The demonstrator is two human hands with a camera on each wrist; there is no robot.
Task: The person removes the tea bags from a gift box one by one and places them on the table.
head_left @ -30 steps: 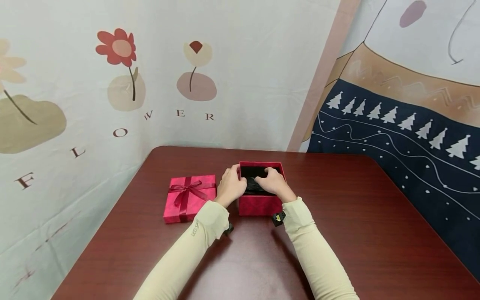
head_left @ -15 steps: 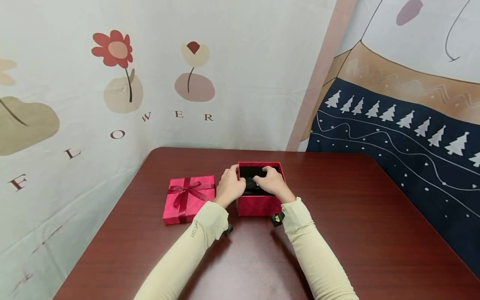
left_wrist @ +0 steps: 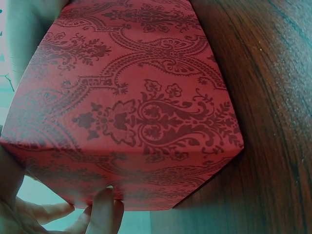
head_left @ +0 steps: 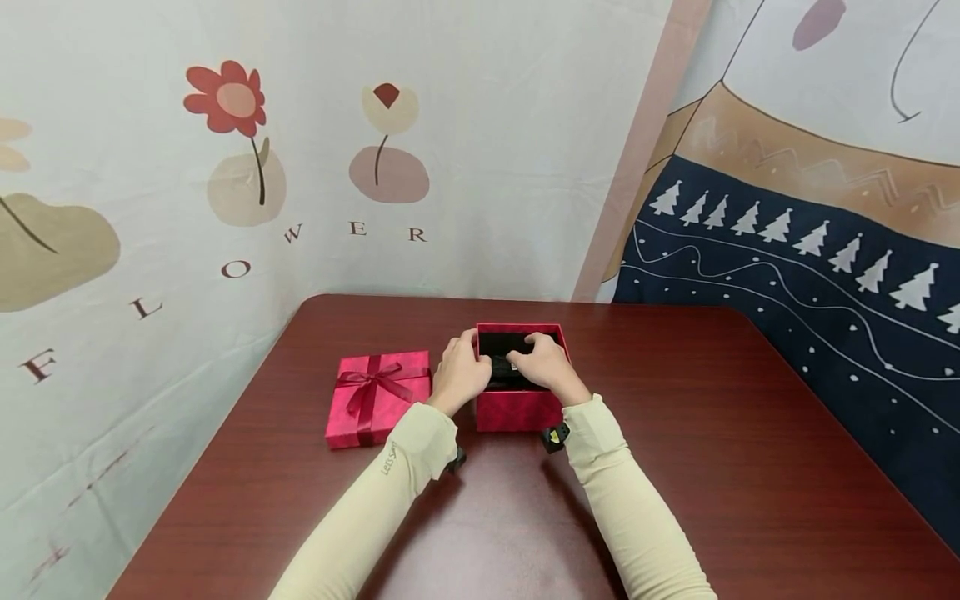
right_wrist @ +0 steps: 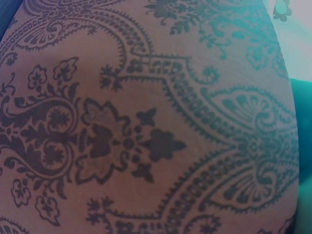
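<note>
A red patterned gift box (head_left: pixel 519 412) stands without its lid on the table, with a dark interior. My left hand (head_left: pixel 459 372) grips its left wall, thumb at the inner side and fingers around the outside; in the left wrist view fingertips (left_wrist: pixel 105 209) touch the box's side. My right hand (head_left: pixel 546 364) reaches over the front into the box, its thumb and forefinger spread apart. Under the thumbs lies a black crinkled item (head_left: pixel 504 372), whose kind I cannot tell. The right hand's other fingers are hidden. Only the box's patterned wall (right_wrist: pixel 146 117) fills the right wrist view.
Left of the box lies its red lid (head_left: pixel 405 367) with a dark red ribbon bow, close to my left hand. Both stand on a brown wooden table (head_left: pixel 675 417). Hanging printed cloths (head_left: pixel 495 167) rise behind the table.
The black item in the box looks slightly shifted beneath the thumbs, and a small pale spot shows by the right thumb. Both hands stay in place; the head view has moved a little.
</note>
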